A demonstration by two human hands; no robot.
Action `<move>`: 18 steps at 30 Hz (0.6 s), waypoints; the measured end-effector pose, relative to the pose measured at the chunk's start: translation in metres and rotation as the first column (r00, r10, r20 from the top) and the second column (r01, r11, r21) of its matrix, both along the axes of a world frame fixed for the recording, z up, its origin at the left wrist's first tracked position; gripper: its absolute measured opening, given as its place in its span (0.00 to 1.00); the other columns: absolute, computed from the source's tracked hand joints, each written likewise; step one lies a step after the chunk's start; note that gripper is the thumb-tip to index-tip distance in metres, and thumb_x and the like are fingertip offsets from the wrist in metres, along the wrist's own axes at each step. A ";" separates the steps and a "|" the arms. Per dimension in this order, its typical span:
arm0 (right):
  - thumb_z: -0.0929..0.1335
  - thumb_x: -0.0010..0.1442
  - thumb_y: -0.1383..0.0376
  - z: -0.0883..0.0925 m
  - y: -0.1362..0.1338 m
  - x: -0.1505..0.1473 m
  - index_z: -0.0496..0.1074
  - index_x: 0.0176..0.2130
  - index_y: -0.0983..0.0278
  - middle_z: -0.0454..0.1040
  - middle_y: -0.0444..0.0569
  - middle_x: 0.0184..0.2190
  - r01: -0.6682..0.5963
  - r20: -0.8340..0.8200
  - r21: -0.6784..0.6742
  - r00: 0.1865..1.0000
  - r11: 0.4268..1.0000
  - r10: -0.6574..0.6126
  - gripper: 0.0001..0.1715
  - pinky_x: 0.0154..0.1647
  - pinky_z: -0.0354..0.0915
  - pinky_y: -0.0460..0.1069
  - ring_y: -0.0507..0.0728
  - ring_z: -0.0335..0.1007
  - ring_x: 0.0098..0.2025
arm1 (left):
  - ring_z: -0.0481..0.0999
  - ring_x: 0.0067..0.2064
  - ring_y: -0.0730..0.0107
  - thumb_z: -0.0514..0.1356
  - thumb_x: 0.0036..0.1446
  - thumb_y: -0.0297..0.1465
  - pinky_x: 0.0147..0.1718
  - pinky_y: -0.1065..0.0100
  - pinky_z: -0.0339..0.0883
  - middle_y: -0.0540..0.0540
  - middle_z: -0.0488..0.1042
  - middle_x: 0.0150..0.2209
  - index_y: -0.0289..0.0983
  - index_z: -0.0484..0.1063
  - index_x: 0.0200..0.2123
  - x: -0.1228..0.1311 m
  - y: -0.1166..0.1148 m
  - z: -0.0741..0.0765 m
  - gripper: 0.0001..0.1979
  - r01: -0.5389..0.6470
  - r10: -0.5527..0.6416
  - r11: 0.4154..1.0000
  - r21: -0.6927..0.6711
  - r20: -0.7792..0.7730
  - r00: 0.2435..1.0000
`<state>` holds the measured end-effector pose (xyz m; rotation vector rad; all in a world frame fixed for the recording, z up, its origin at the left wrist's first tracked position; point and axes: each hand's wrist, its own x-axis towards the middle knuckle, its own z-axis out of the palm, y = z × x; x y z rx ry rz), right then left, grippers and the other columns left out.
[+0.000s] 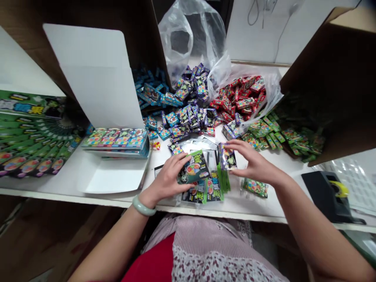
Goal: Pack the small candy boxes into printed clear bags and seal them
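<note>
My left hand point(167, 178), with a pale bangle at its wrist, grips a black-and-green printed packet point(197, 166) between thumb and fingers. Under it, more such packets point(215, 188) lie overlapped on the white table. Just to the right, my right hand point(254, 162) pinches a small purple candy box point(227, 157), which looks slightly blurred. Beyond my hands are heaps of small boxes: purple ones point(188, 115), blue ones point(151, 94) and red ones point(245, 98). A green box point(256, 188) lies in clear film near my right wrist.
At left stands an open white carton point(110, 176) with stacked small boxes point(116, 138) in it, beside fanned green printed cards point(32, 145). Cardboard boxes flank the heaps; green boxes point(272, 129) spill from the right one. A black tape dispenser point(326, 196) sits far right.
</note>
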<state>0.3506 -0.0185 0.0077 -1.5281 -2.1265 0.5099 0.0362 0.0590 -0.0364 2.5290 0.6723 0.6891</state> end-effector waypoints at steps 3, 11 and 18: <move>0.73 0.54 0.61 0.031 -0.006 -0.017 0.59 0.62 0.54 0.58 0.52 0.62 -0.192 0.111 -0.077 0.974 0.978 0.200 0.39 0.61 0.56 0.61 0.64 0.54 0.63 | 0.62 0.60 0.48 0.69 0.47 0.41 0.58 0.45 0.59 0.36 0.61 0.60 0.40 0.54 0.63 0.001 0.001 0.001 0.43 0.058 -0.058 0.998 -0.011 0.014 0.998; 0.74 0.52 0.63 0.051 0.007 -0.030 0.68 0.57 0.59 0.63 0.56 0.60 -0.331 0.264 -0.128 0.897 0.935 0.354 0.34 0.58 0.58 0.62 0.65 0.58 0.58 | 0.59 0.62 0.48 0.68 0.49 0.42 0.60 0.45 0.57 0.36 0.59 0.62 0.40 0.53 0.64 -0.001 -0.004 0.005 0.43 0.129 -0.131 0.990 -0.053 -0.024 0.991; 0.75 0.50 0.60 0.049 0.015 -0.039 0.67 0.58 0.56 0.63 0.53 0.59 -0.240 0.194 -0.181 0.942 0.954 0.273 0.37 0.61 0.56 0.62 0.66 0.58 0.60 | 0.58 0.63 0.50 0.67 0.49 0.42 0.61 0.46 0.57 0.37 0.59 0.61 0.41 0.54 0.63 0.005 -0.009 0.009 0.41 0.147 -0.144 0.979 -0.145 0.029 0.989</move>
